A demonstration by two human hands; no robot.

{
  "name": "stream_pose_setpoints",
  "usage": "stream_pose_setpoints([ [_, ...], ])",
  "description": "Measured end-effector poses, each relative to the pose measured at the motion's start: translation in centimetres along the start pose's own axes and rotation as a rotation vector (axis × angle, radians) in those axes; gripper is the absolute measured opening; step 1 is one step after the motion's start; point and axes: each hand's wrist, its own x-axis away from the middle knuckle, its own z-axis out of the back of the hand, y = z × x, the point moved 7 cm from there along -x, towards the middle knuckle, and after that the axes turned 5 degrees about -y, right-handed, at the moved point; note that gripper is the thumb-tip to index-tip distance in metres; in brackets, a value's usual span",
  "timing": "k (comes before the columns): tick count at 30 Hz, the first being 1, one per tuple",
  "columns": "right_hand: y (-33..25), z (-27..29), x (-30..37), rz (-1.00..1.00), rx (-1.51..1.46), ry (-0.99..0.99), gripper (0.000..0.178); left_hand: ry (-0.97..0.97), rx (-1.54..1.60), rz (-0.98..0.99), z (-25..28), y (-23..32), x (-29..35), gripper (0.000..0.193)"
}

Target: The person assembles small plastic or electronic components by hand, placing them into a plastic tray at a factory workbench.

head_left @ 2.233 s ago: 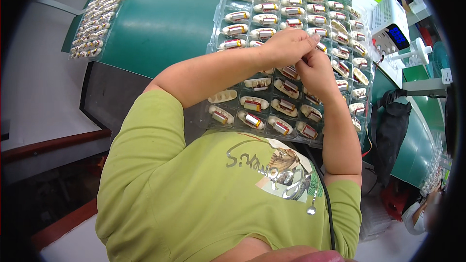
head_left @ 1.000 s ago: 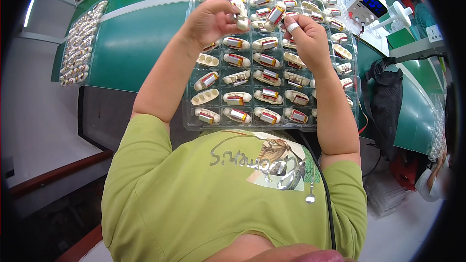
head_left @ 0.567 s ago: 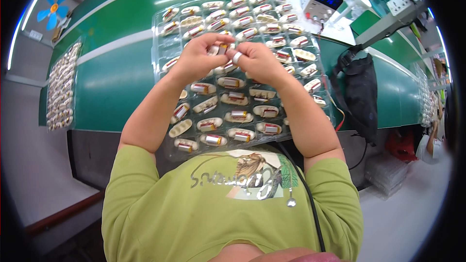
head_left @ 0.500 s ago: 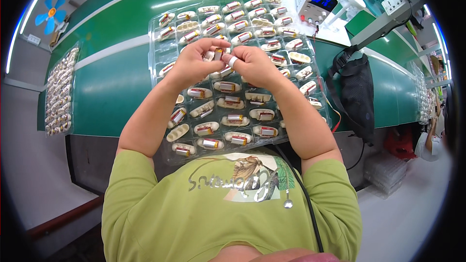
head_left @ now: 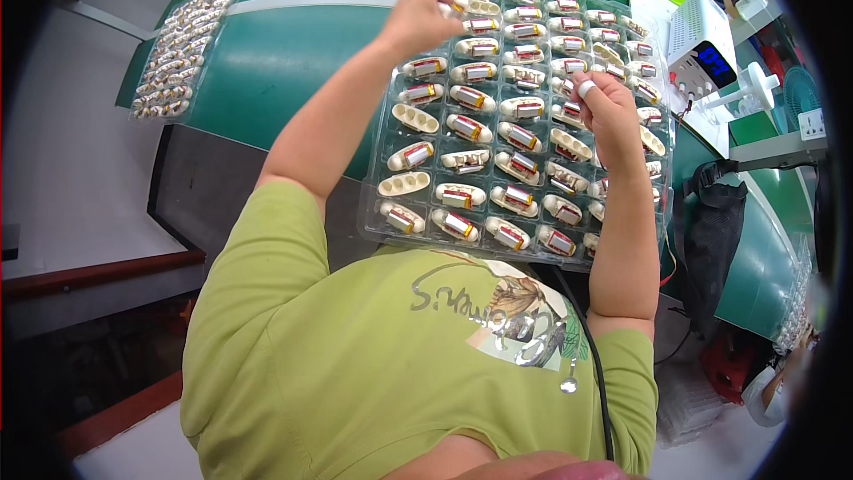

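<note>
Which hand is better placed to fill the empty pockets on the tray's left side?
Left, probably. The left hand hangs over the tray's far left corner, in line with the empty pockets. The right hand is over the right columns, farther off.

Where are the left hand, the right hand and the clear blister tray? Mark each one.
left hand point(head_left: 418, 20), head view, on the back of the hand.
right hand point(head_left: 609, 111), head view, on the back of the hand.
clear blister tray point(head_left: 382, 233), head view, on its near left rim.

Left hand point(head_left: 418, 18) fingers' grip hidden
</note>
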Motion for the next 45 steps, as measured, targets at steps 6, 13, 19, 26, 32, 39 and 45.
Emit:
stream_pose_setpoints([
  [6,1.3,-0.8,-0.4,0.02,0.137,-0.039,0.027,-0.317,-0.438,0.061,0.4,-3.0,-1.4,0.04],
  [13,0.1,-2.9,0.8,0.146,0.443,-0.035,0.033,-0.241,0.726,0.28,-3.3,3.8,3.5,0.031],
  [19,0.4,-5.4,1.2,0.209,0.452,-0.116,0.023,-0.414,1.114,0.376,-7.3,7.4,6.6,0.048],
  [26,0.2,-5.1,1.2,0.204,0.41,-0.057,0.025,-0.391,0.965,0.269,-7.9,7.7,6.6,0.046],
  [32,0.8,-5.3,1.0,0.201,0.539,-0.057,0.025,-0.385,0.884,0.269,-7.9,8.2,7.0,0.044],
  [39,1.5,-4.6,1.0,0.196,0.442,-0.078,0.02,-0.394,0.511,-0.043,-7.6,10.1,7.3,0.043],
  [45,-2.6,-3.2,2.3,0.441,0.621,0.211,0.014,-0.202,-0.247,-0.088,-0.4,4.0,4.9,0.03],
])
